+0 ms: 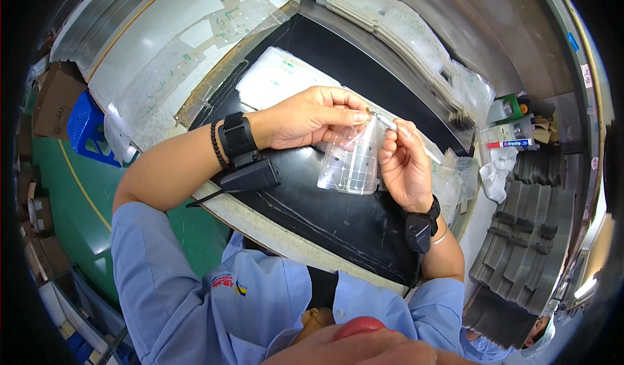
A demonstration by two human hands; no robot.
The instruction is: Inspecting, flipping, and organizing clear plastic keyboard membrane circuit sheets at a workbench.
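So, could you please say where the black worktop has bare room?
Bare black worktop shows on the near side of the gridded clear sheet, and in a strip between the white sheet stack and steel panel. Crowded: between left hand and right hand, and among the grey ribbed stacks.

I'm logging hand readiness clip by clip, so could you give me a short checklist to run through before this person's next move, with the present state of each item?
1. Left hand has a grip on the clear sheet: ok, pinched near its top end.
2. Right hand has a grip on the slim tool: ok, held between thumb and fingers.
3. Tool tip touching the sheet: cannot tell; it is near the top end, but too small to judge.
4. Sheet lying flat on the black work surface: not ok, it is held up with fingers behind it.
5. Stack of pale sheets in view: ok, beyond the left forearm.
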